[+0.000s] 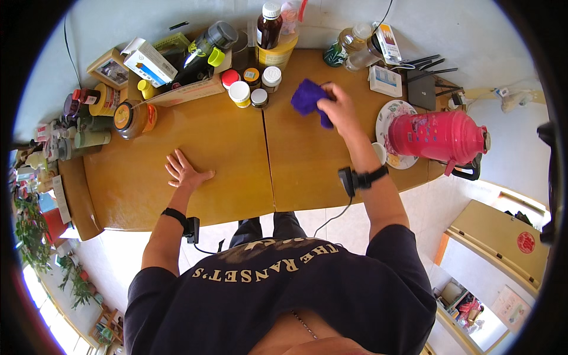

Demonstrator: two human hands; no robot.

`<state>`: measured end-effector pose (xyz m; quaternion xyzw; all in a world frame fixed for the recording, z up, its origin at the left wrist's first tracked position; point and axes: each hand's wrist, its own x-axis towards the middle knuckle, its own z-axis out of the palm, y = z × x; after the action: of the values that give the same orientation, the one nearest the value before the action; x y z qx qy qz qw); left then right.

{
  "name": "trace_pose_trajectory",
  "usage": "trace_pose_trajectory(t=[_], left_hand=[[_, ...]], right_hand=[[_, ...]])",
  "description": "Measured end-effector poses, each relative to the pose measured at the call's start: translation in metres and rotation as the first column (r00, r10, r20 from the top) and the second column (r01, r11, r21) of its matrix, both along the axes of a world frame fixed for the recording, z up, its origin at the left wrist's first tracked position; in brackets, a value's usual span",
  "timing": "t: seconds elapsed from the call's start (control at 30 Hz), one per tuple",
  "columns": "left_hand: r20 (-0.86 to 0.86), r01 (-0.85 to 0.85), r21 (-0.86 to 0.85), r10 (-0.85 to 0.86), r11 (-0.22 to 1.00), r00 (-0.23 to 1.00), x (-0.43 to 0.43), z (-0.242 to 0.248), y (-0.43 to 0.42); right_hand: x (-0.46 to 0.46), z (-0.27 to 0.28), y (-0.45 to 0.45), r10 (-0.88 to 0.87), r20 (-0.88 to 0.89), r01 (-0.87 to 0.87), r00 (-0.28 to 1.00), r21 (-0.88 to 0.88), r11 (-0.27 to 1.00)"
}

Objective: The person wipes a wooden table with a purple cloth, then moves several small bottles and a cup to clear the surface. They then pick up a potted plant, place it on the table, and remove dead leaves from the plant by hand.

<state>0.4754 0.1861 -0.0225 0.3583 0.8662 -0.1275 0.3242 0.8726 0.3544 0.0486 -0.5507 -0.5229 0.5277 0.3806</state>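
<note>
A bunched purple cloth (309,97) is gripped in my right hand (338,106), over the right half of the wooden table (230,146). Whether the cloth touches the tabletop I cannot tell. My left hand (188,174) rests with spread fingers on the left half of the table and holds nothing. Left of the cloth stands a cluster of small jars, among them a white-lidded jar (271,79), a red-lidded jar (230,79) and a small grey-lidded jar (259,98). A dark seam runs between the table halves.
At the right, a pink thermos flask (437,136) lies near a floral plate (385,116) and a white cup (379,153). A router (385,81) and bottles stand behind. Along the back left are a cardboard box (191,92) with items, a large jar (131,120) and a picture frame (111,69).
</note>
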Motion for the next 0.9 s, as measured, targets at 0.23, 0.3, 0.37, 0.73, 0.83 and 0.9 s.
trace_pose_trajectory(t=[0.23,0.3,0.37,0.73,0.83,0.9], left_hand=[[-0.007,0.002,0.028,-0.002,1.0,1.0,-0.001,-0.003,-0.003],[-0.007,-0.003,0.023,0.003,1.0,1.0,0.0,-0.004,-0.002],[-0.018,0.01,0.015,-0.01,1.0,1.0,0.001,-0.009,0.001],[-0.025,-0.003,0.026,0.004,1.0,1.0,-0.005,-0.014,-0.004],[-0.02,-0.008,0.032,0.009,0.999,1.0,-0.004,-0.01,-0.005],[-0.017,-0.005,0.038,0.005,0.999,1.0,-0.003,-0.011,-0.007]], right_hand=[[-0.02,-0.059,0.092,-0.224,0.608,-0.234,0.762,0.581,0.779],[-0.03,-0.079,0.095,-0.188,0.69,-0.291,0.699,0.515,0.806],[-0.026,-0.099,0.109,-0.199,0.764,-0.301,0.614,0.459,0.836],[-0.004,-0.092,0.077,-0.14,0.832,-0.363,0.537,0.378,0.851],[0.027,-0.086,0.049,-0.174,0.822,-0.325,0.542,0.396,0.859],[0.048,-0.085,0.046,-0.24,0.832,-0.16,0.5,0.362,0.918]])
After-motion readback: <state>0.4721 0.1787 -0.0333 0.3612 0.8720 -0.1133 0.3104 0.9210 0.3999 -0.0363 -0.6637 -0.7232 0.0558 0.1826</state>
